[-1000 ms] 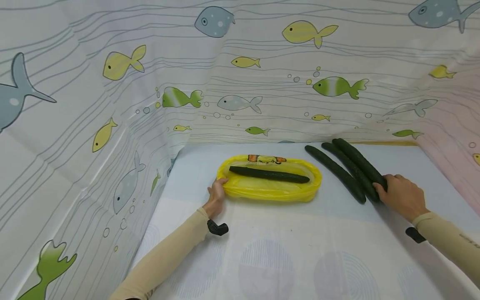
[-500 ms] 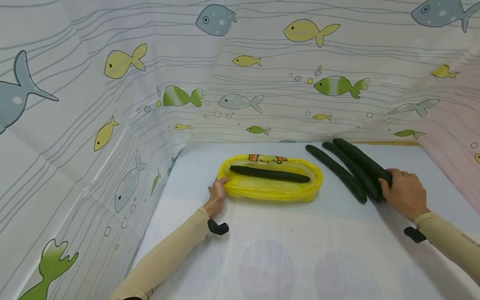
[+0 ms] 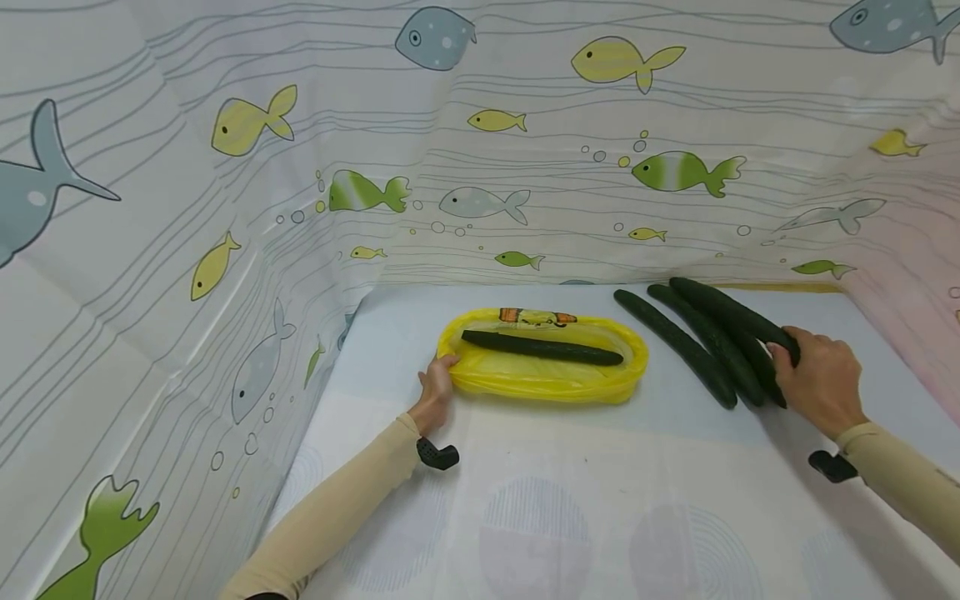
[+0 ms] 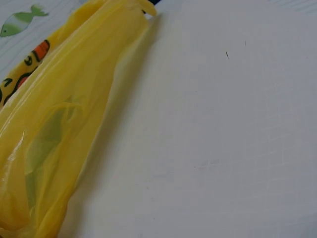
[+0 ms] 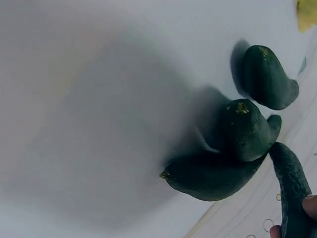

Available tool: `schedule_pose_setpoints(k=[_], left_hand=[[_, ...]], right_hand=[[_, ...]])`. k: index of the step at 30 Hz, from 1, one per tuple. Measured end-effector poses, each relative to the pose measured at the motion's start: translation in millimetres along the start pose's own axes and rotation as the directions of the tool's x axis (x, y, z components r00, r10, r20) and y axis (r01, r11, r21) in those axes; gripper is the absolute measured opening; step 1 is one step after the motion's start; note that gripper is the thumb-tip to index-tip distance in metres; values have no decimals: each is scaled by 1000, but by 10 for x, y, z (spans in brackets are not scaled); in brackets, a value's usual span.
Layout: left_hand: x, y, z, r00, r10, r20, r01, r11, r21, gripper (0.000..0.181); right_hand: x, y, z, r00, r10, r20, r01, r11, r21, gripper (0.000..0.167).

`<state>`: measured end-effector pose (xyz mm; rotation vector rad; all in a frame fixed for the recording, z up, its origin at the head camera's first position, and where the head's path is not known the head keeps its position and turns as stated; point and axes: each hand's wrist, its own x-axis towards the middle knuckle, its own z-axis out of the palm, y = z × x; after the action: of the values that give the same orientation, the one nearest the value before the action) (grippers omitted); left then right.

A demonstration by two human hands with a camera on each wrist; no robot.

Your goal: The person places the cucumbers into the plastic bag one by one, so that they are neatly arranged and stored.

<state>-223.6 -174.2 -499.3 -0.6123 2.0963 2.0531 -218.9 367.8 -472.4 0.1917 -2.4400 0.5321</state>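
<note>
In the head view a yellow plastic bag (image 3: 547, 386) with an open, rolled rim lies on the table, one cucumber (image 3: 542, 347) inside it. My left hand (image 3: 435, 398) grips the bag's left end; the left wrist view shows the bag's side (image 4: 74, 99) but no hand. My right hand (image 3: 821, 379) holds the near end of a cucumber (image 3: 731, 308), raised over the others. Beneath and beside it lie several more cucumbers (image 3: 678, 348). The right wrist view shows two fingertips (image 5: 311, 206) on the held cucumber (image 5: 290, 181), with others (image 5: 213, 176) resting on the table.
A white table cover (image 3: 570, 500) with pale circle prints spreads under everything. Behind and to the left hangs a sheet (image 3: 555, 192) printed with fish, its right part pinkish. A brown strip (image 3: 787, 287) runs along the table's back edge at the right.
My right hand has moved slightly right and up, lifting the near end of its cucumber off the others, so another shows beneath. The left hand and the bag hold the same place.
</note>
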Motion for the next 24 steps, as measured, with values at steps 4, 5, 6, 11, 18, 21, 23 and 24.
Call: schedule_pose_setpoints(k=[4,5,6,11,18,21,23,24], left_hand=[[-2,-5,2,1000,1,-1,-1,1000,-8,84],[-2,-6,2,1000,0,-1,0,1000,-9,84],[-2,-7,1,1000,-1,0,1,1000,-9,84],[1,-11,2,1000,-5,3,5,1000,-7,85],[-7,-11,12,1000,4,6,-5,1000,3,84],[-12,-10,13,1000,3,4,-3,1000,5,84],[-14,-9,12,1000,2,3,-2,1000,9,84],[-12,-9,11,1000,4,4,-4,1000,12,84]], right_hand=[[52,-21,-21,999,-14,-36,14,1000,-2,29],[58,-25,-26,999,-18,-44,18,1000,2,29],[63,-27,-30,998,-25,-55,25,1000,6,28],[96,-38,-69,994,-51,-100,52,999,11,28],[200,-78,-174,982,-90,-164,94,996,13,28],[232,-114,-220,978,-107,-178,114,993,26,29],[244,-144,-247,976,-118,-183,128,991,41,30],[248,-162,-258,975,-120,-185,131,990,49,31]])
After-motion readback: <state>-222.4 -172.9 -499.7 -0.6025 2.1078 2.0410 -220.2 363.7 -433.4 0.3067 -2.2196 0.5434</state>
